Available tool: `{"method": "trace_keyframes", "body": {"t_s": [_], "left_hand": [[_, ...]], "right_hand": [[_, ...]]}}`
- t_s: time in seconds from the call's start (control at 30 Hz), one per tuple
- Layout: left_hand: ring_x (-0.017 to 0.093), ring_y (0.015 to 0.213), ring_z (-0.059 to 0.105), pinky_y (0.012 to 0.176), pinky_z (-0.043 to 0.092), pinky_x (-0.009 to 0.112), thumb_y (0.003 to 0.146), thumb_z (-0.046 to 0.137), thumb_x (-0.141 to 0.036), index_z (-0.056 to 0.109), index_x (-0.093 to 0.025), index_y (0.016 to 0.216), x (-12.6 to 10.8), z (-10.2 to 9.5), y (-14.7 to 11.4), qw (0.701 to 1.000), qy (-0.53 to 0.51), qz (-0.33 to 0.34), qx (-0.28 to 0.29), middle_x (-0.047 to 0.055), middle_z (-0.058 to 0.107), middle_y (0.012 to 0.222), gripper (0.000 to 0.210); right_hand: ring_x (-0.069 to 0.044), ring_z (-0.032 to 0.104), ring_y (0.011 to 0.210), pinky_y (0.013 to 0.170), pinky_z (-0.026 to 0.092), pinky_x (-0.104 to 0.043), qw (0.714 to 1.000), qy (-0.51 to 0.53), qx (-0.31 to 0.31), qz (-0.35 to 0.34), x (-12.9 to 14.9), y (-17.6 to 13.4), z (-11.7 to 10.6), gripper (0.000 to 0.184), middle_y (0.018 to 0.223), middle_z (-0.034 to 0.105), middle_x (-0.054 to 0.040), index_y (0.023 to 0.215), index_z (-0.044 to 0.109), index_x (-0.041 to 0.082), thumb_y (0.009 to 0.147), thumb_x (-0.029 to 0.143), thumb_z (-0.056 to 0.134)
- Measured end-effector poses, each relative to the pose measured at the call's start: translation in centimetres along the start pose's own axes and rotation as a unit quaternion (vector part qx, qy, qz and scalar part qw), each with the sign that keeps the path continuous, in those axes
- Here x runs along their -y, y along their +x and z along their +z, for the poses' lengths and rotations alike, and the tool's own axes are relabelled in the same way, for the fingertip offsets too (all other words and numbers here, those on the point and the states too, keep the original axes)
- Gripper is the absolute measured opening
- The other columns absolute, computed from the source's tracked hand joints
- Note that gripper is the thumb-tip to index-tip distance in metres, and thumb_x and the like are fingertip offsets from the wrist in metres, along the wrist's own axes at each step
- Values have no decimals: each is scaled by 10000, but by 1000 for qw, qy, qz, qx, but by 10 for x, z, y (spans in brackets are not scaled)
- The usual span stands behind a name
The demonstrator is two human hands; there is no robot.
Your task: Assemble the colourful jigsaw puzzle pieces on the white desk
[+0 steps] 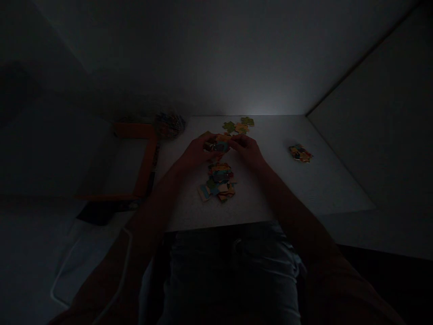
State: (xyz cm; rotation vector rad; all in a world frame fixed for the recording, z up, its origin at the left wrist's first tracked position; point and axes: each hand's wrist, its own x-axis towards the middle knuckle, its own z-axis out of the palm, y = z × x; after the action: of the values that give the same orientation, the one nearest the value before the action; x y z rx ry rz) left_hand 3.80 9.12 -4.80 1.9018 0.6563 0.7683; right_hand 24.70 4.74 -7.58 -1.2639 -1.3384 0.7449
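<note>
Both hands meet above the middle of the white table (189,205) in dim light. My left hand (199,151) is closed on several jigsaw puzzle pieces (221,146), blue and orange in colour. From the other side my right hand (245,146) pinches a puzzle piece at the edge of the same bunch. Just below the hands lies a heap of puzzle pieces (219,174), some overlapping. Beyond them, several green and yellow pieces (241,127) lie near the table's back edge. Dimness hides the pieces' exact outlines between the fingers.
To the left stands an orange-rimmed box (144,167). A plastic-wrapped bundle (170,125) sits behind it. Another small pile of puzzle pieces (300,153) lies at the right. A white cable (126,257) loops at the lower left. The wall (216,58) rises behind the table.
</note>
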Motion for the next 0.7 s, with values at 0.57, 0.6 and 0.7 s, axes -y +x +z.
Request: {"method": "trace_keyframes", "body": {"t_s": [0.57, 0.6, 0.7], "left_hand": [[191, 958, 610, 714, 554, 261, 834, 620, -270, 566, -138, 1186, 20, -15, 5, 976, -47, -43, -209, 123, 576, 1196, 380], [185, 939, 614, 712, 558, 263, 844, 614, -283, 569, -135, 1173, 22, -16, 6, 973, -55, -44, -219, 124, 576, 1190, 363], [174, 919, 618, 719, 569, 273, 864, 603, -310, 568, -133, 1145, 24, -18, 6, 966, -81, -39, -241, 125, 571, 1179, 334]], "right_hand": [[-98, 442, 550, 518, 374, -258, 991, 111, -64, -33, 13, 3, -14, 264, 718, 583, 9, 767, 564, 234, 842, 476, 641], [-99, 442, 546, 517, 376, -259, 992, 106, -63, -32, 14, 3, -14, 266, 723, 593, 7, 771, 567, 235, 842, 481, 638], [-101, 445, 539, 516, 382, -260, 993, 93, -59, -29, 16, 2, -14, 275, 732, 617, 6, 780, 567, 237, 834, 498, 639]]}}
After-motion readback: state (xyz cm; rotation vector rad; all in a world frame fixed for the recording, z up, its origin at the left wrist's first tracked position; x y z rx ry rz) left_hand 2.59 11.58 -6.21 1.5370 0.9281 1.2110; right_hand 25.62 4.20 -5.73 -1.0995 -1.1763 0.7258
